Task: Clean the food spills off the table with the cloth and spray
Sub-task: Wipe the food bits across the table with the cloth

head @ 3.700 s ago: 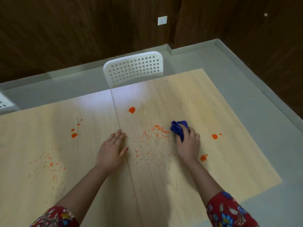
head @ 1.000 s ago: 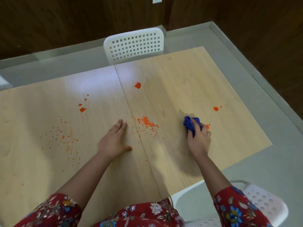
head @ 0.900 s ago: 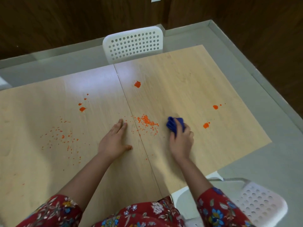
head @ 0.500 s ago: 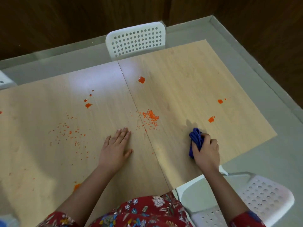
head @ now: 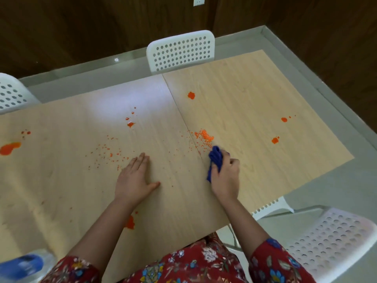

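My right hand [head: 225,176] grips a bunched blue cloth [head: 215,161] and presses it on the light wooden table [head: 244,94], just below a small heap of orange crumbs [head: 203,136] by the table's centre seam. My left hand [head: 134,178] lies flat on the table, fingers together, holding nothing. Scattered orange crumbs [head: 106,154] lie above it. Orange sauce blobs sit at the far middle [head: 191,95], the right [head: 275,140], the left edge [head: 9,149] and near my left forearm [head: 130,222]. A blurred blue-topped spray bottle [head: 22,264] stands at the bottom left corner.
A white perforated chair [head: 180,51] stands at the far side, another at the left edge [head: 11,94], and a third at the lower right [head: 330,240] beside me. Grey floor and dark wood walls surround the table.
My right hand has swept the cloth left, from near the table's front right edge to just under the crumb heap at the seam. The left hand stays flat. The view has shifted.
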